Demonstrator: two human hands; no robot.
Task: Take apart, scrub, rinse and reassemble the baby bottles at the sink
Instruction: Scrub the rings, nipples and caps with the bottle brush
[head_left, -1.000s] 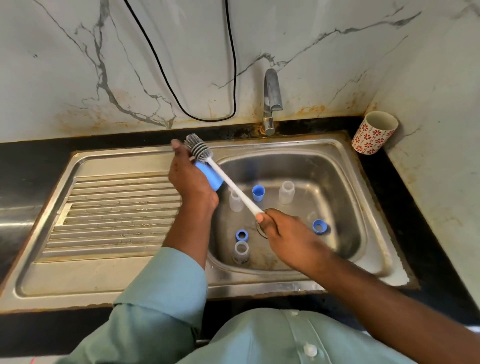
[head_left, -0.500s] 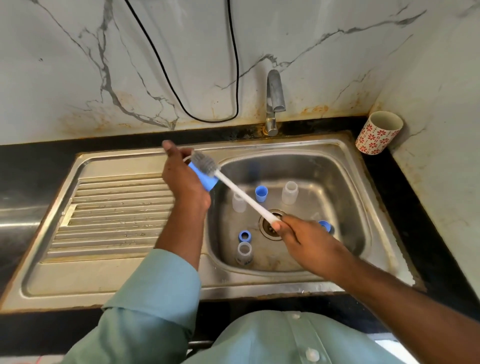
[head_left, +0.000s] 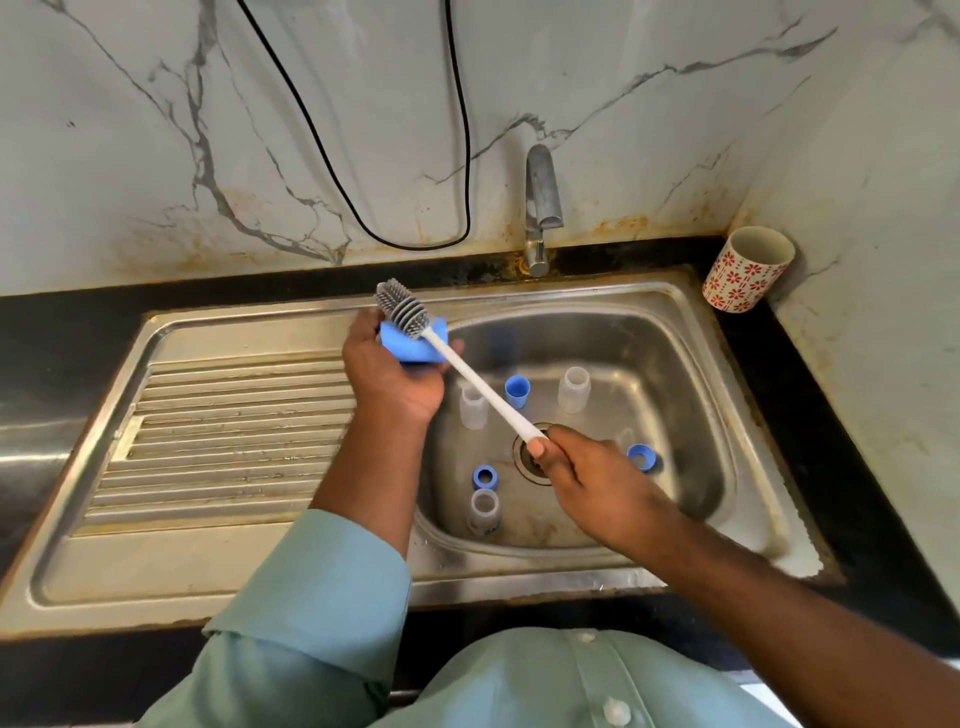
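The left hand (head_left: 392, 376) curls its fingers round a blue cap (head_left: 410, 344), holding it above the sink's left rim. The right hand (head_left: 587, 483) pinches the end of a bottle brush (head_left: 457, 364), whose white handle slants up to the left; its grey ribbed head lies on the cap's top edge (whether the bristles reach inside cannot be told). The cap is a solid, opaque blue.

Below and between the hands, in the steel sink (head_left: 691, 374), three clear bottles stand upright: one (head_left: 474, 408) just right of the left wrist, partly crossed by the handle, one (head_left: 574, 389) farther right, one (head_left: 485, 512) nearest the person. A second blue cap (head_left: 517, 392) stands between the first two. A blue ring (head_left: 484, 477) lies by the near bottle, another (head_left: 641, 457) just right of the right hand. Farther back, a tap (head_left: 540, 208), and a flowered cup (head_left: 748, 270) far right.
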